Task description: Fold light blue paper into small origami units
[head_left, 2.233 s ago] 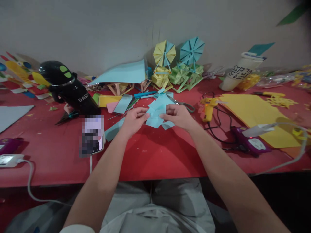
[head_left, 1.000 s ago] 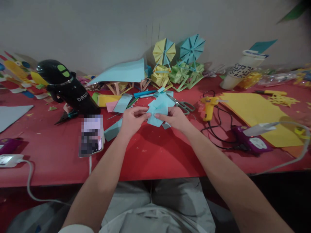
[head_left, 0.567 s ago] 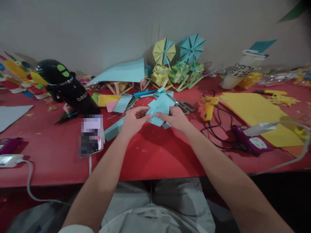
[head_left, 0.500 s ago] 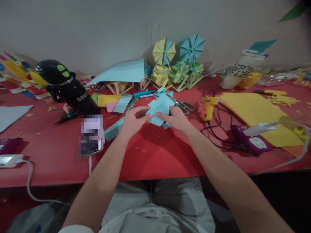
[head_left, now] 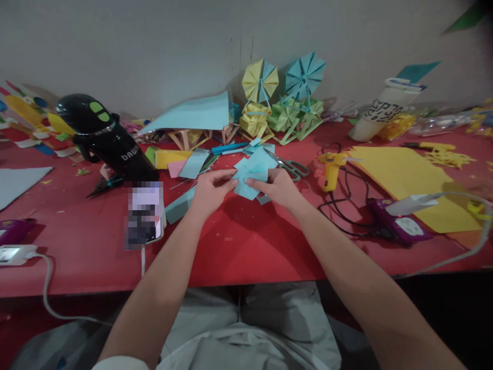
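Note:
Between my two hands is a piece of folded light-blue paper (head_left: 252, 174) with several points, held above the red table. My left hand (head_left: 213, 190) pinches its left edge, thumb on top and fingers behind. From the right, my right hand (head_left: 279, 187) grips it with the thumb pressed on the near face; the other fingers are partly hidden behind the paper. Just beyond my right hand lie scissors (head_left: 295, 169) with grey handles. Blue paper strips (head_left: 181, 205) and a blue-grey paper piece (head_left: 195, 163) lie beside my left hand.
A black bottle (head_left: 115, 139) leans at the left, with a phone (head_left: 145, 216) in front. Folded paper wheels (head_left: 260, 82) stand by the wall. At the right are a yellow glue gun (head_left: 330, 172), its cable, a purple power strip (head_left: 400, 223) and yellow paper sheets (head_left: 408, 180).
My left thumb has drawn back slightly to the left along the paper's edge. The folded paper and my right hand stay almost in place.

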Available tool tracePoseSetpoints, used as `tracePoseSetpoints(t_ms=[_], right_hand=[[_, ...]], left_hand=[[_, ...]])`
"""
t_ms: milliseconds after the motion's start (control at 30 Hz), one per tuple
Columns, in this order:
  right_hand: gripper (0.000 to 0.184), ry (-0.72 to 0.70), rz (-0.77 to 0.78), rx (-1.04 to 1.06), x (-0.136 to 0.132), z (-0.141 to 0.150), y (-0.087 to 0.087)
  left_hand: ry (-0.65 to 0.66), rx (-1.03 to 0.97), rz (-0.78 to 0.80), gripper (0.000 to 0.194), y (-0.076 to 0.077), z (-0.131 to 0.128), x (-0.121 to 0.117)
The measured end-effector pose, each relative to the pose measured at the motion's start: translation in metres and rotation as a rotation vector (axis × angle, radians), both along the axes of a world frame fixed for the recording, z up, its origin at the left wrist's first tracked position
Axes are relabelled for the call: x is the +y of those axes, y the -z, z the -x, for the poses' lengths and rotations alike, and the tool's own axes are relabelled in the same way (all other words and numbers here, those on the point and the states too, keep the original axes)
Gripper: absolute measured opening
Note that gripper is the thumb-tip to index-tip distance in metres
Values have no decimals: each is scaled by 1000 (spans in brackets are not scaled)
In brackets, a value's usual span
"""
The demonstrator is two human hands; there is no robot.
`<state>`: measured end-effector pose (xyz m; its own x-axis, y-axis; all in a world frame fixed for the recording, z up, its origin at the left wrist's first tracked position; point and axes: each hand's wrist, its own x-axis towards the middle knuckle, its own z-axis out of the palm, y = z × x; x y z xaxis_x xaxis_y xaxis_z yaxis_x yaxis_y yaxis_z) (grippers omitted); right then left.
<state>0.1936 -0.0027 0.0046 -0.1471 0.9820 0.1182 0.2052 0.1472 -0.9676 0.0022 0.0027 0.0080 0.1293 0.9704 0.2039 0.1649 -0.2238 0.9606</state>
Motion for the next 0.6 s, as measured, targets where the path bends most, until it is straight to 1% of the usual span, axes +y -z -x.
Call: tracePoseSetpoints(t_ms=[100,233,400,600], right_hand=[[40,3,6,-15,0,0,0],[39,-14,-34,-32,0,-1,0],[38,-56,-48,-30,2,-2,5],[36,-22,-19,-43,2,-1,7]], left_hand=[[-4,-3,1,31,0,0,0],[-19,-4,-4,29,-2,0,0],[-18,0,-15,28,-3,0,-2],[-6,9,-18,27,0,-2,0]])
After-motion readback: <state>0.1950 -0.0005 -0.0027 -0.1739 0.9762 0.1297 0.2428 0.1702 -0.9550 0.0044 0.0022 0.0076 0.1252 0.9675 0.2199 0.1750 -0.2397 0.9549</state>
